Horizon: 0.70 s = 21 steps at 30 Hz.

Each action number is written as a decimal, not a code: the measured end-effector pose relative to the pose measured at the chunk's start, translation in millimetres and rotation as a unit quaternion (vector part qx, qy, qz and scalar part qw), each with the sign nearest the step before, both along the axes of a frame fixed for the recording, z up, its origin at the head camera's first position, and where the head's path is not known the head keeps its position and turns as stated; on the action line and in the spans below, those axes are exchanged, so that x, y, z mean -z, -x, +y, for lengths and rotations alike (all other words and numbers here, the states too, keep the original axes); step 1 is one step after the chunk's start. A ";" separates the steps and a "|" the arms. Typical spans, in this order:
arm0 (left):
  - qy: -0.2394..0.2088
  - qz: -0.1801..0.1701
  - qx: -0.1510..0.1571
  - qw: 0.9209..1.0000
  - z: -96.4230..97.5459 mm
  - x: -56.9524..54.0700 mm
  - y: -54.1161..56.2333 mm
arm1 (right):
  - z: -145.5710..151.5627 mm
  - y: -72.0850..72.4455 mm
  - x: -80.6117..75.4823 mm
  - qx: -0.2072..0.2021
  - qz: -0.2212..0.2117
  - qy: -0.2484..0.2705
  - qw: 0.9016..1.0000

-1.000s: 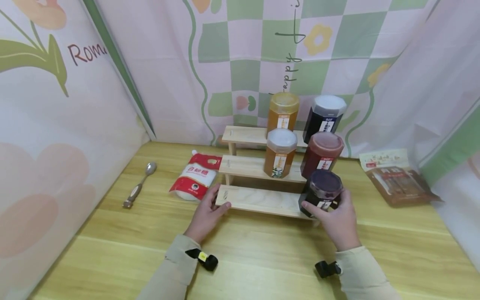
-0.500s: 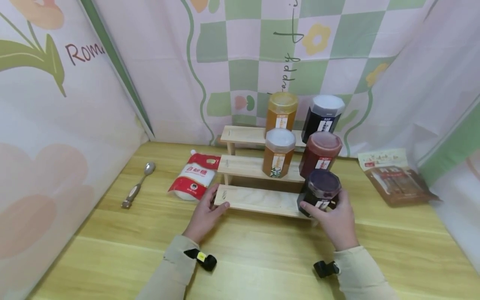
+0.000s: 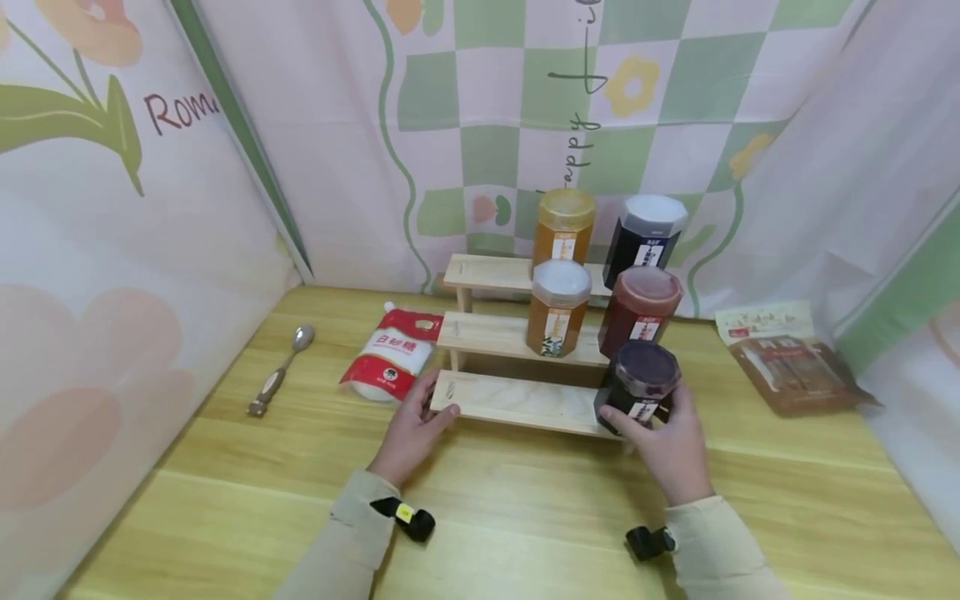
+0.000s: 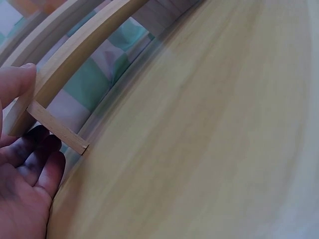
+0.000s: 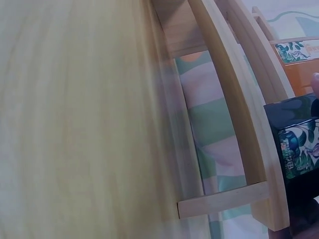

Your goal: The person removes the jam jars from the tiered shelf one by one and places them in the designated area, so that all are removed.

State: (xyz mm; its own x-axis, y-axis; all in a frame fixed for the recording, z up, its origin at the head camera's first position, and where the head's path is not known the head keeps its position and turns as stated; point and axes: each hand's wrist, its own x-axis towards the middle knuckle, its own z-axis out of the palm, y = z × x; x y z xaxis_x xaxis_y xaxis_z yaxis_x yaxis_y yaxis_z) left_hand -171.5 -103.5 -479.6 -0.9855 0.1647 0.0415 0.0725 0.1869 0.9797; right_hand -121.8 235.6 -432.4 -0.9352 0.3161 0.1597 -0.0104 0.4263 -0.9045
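A three-step wooden display rack stands on the table in the head view. My left hand grips the left end of its lowest shelf; in the left wrist view the thumb lies over the board and the other fingers curl beneath. On that shelf's right end sits a dark purple jar, which my right hand holds with the thumb across its front. The other fingers are mostly hidden behind the jar. In the right wrist view only the jar's patterned label and bits of the hand show.
Above stand an amber jar, a red jar, a yellow-lidded jar and a dark white-lidded jar. A sugar bag and a spoon lie left, a brown packet right. A patterned curtain hangs behind.
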 end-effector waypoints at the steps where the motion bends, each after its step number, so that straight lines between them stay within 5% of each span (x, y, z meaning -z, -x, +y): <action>1: -0.001 0.000 0.001 1.000 0.0 0.0 0.3 | 0.0 0.5 1.0 0.001 0.001 0.000 1.000; 21: -0.001 0.003 0.008 1.000 1.8 -0.9 0.9 | -0.1 -1.3 3.7 0.001 0.002 0.005 1.000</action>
